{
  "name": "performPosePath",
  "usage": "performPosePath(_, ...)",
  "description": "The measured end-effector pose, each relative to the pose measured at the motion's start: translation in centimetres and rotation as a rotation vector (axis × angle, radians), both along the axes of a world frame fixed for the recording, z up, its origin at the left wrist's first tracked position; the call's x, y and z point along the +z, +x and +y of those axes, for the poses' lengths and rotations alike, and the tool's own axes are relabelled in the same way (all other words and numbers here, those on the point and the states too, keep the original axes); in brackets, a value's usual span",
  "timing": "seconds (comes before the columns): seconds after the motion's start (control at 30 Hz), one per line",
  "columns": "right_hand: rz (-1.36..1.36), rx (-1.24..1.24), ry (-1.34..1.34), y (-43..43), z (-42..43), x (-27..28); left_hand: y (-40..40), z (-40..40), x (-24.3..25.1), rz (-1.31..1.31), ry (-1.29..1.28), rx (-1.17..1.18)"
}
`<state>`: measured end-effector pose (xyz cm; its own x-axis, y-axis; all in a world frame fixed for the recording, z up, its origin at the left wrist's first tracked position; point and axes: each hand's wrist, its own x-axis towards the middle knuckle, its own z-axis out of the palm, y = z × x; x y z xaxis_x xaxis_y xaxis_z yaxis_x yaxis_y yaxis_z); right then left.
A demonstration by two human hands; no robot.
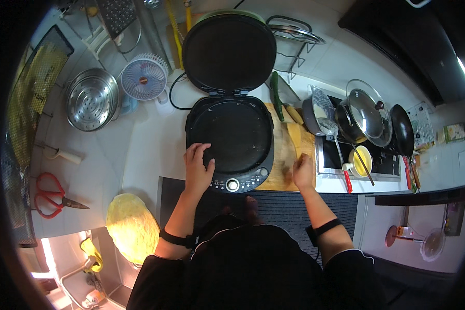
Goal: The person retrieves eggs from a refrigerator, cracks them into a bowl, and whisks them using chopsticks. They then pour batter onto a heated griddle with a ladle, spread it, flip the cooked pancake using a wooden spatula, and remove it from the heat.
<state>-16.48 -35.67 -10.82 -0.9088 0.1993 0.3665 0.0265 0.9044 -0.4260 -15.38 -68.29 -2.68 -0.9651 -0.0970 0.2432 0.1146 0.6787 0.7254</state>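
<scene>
An electric griddle [232,135] stands before me with its round black lid [229,54] raised. Small crumbs or specks lie on its dark plate. My left hand [198,164] is at the griddle's left front edge, fingers apart and holding nothing; whether it touches the rim I cannot tell. On the right, my right hand [303,172] is closed around the handle of a wooden spatula [294,133], whose flat blade points away from me over a wooden cutting board [281,170]. A cucumber [276,95] lies beyond the spatula, beside the griddle.
Right of the board, a black cooktop [385,162] bears a lidded pot [348,120], a grey pot [314,112], a ladle [339,151] and a bowl of yellow contents [361,162]. A fan [144,79], a steel steamer [92,100] and red-handled scissors [54,197] are at left.
</scene>
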Motion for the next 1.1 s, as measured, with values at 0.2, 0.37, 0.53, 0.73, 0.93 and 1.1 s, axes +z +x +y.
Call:
performPosePath(0.2, -0.27, -0.02, -0.155, 1.5, 0.2, -3.3, 0.0, 2.4, 0.4, -0.001, -0.095, -0.103)
performPosePath(0.37, -0.298, -0.085, -0.174, 2.8, 1.4, 1.7, -0.5, 5.4, 1.2, 0.034, -0.062, -0.166)
performPosePath(0.53, -0.093, -0.315, -0.068, 4.8, 10.7, 1.1, -1.6, 10.9, 2.4, 0.064, -0.038, -0.267)
performPosePath(0.73, -0.112, -0.407, 0.002, 7.0, 20.4, -2.4, -3.0, 19.3, 2.2, 0.0, -0.007, -0.356)
performPosePath(0.93, -0.165, -0.245, 0.07, 7.0, 22.0, -2.4, -3.6, 25.0, 0.0, -0.079, -0.02, -0.399)
performPosePath(1.1, -0.208, -0.179, 0.05, 7.0, 23.0, -3.3, -5.4, 27.3, -3.1, -0.122, 0.038, -0.395)
